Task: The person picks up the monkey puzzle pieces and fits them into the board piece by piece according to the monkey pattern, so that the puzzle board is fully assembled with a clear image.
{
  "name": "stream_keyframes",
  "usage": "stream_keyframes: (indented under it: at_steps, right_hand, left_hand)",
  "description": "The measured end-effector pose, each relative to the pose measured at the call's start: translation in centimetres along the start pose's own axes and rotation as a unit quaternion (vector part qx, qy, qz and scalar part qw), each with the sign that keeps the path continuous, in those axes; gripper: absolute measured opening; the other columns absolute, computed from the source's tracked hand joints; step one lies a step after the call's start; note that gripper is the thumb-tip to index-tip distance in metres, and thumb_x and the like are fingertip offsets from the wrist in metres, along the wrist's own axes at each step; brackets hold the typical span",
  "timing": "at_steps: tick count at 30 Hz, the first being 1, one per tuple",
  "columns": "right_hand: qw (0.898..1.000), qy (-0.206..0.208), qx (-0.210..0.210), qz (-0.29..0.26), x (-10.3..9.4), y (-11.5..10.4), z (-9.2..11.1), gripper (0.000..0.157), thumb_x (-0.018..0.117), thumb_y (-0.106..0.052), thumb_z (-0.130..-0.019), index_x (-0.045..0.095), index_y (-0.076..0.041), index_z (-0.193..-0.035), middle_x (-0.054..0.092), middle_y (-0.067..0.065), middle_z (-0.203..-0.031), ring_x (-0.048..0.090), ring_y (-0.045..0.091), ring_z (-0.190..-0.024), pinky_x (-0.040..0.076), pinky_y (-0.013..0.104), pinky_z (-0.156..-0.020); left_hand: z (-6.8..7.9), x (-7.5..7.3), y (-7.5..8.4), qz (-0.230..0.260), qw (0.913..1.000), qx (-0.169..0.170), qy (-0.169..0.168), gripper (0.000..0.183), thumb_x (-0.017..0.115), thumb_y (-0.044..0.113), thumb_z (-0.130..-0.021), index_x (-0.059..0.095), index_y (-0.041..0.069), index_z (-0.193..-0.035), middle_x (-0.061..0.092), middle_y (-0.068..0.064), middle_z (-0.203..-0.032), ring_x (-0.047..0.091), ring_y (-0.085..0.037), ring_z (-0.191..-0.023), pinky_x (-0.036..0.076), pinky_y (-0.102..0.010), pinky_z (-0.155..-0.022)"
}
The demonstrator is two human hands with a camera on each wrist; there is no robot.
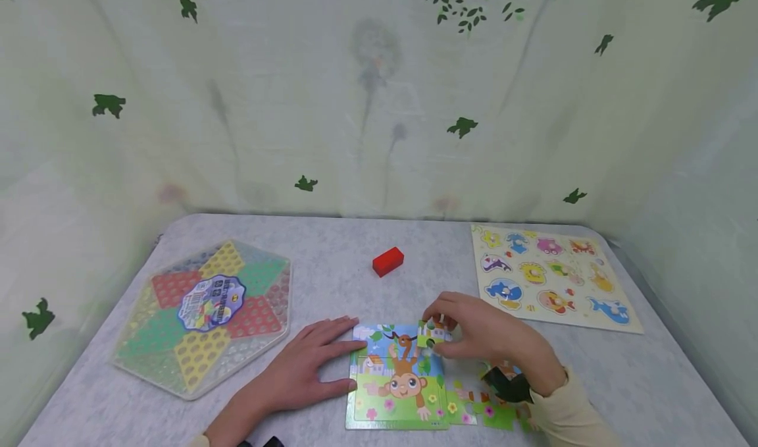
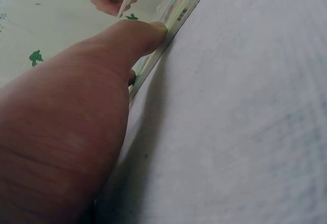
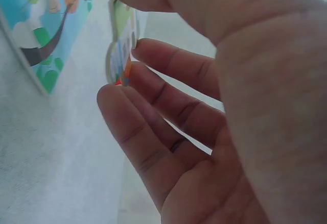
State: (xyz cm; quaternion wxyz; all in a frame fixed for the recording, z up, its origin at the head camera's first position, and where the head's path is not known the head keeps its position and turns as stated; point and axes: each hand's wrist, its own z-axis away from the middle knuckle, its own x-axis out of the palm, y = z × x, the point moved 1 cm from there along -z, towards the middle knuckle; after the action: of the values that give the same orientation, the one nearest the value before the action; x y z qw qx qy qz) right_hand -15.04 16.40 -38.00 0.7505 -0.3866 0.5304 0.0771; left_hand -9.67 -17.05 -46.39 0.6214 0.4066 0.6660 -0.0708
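A square jigsaw puzzle with a monkey picture (image 1: 398,394) lies at the front middle of the table. My left hand (image 1: 308,361) rests at its left edge, fingers spread and fairly straight, the thumb against the puzzle's side in the left wrist view. Above the puzzle's upper right corner, my right hand (image 1: 480,325) pinches a jigsaw piece (image 1: 435,334) printed with houses and green ground. Seen from the right wrist, that piece (image 3: 121,45) stands tilted on edge between thumb and fingertips. Several loose jigsaw pieces (image 1: 497,417) lie right of the puzzle, partly hidden under my right wrist.
On the left lies a hexagonal clear game box (image 1: 254,360) with coloured triangles and a label. A red block (image 1: 387,261) sits behind the puzzle. At the back right is a pale picture board (image 1: 562,289) with animal and toy shapes. A printed curtain (image 1: 379,118) hangs behind the table.
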Motion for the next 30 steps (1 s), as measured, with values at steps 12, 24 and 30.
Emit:
stream_keyframes:
  at_steps: [12,24,30]
  right_hand:
    - [1.0,-0.002,0.002,-0.017,-0.6,-1.0,-0.4,0.034,0.079,-0.034,-0.09,0.069,-0.025,-0.121,0.06,-0.017,-0.104,0.059,0.006,-0.093,0.056,0.028,-0.084]
    - [0.998,0.047,-0.034,0.015,0.3,-1.4,-0.5,0.035,0.08,-0.031,-0.09,0.07,-0.023,-0.123,0.059,-0.015,-0.103,0.056,0.006,-0.091,0.055,0.024,-0.08]
    - [0.996,0.056,-0.062,0.036,1.0,-1.8,-1.0,0.034,0.078,-0.033,-0.091,0.071,-0.022,-0.122,0.057,-0.014,-0.101,0.055,0.007,-0.087,0.051,0.021,-0.075]
  left_hand:
    - [0.0,0.3,0.2,-0.009,0.9999,0.008,0.009,0.057,0.066,0.064,-0.093,0.061,0.037,-0.143,0.044,0.004,-0.161,0.042,-0.021,-0.148,0.037,-0.048,-0.115]
    - [-0.1,0.2,0.1,-0.011,0.9999,0.003,0.002,0.057,0.064,0.065,-0.093,0.06,0.039,-0.143,0.043,0.005,-0.162,0.041,-0.021,-0.149,0.036,-0.048,-0.116]
    - [-0.1,0.1,0.1,-0.005,1.0,-0.004,-0.001,0.057,0.063,0.066,-0.093,0.059,0.04,-0.144,0.043,0.006,-0.162,0.04,-0.02,-0.149,0.037,-0.049,-0.116]
